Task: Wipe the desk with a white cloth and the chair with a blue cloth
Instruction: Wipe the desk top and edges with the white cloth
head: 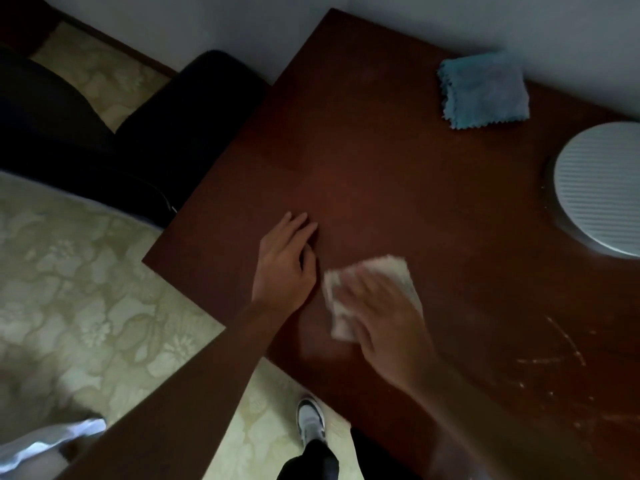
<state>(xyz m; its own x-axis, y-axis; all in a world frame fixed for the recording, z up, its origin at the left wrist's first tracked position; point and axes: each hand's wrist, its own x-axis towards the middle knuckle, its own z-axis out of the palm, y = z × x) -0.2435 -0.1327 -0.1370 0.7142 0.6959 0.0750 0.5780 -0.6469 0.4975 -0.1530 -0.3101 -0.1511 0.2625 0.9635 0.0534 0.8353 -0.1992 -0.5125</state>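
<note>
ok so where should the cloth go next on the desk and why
Probably sweep the white cloth to the right, toward the pale streaks on the desk. The right hand presses the cloth flat near the left hand, and those marks look unwiped.

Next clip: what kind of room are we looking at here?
Probably a bedroom or small home study: a dark wooden desk against a plain wall, a dark upholstered chair beside it, and pale floral-patterned flooring.
</note>
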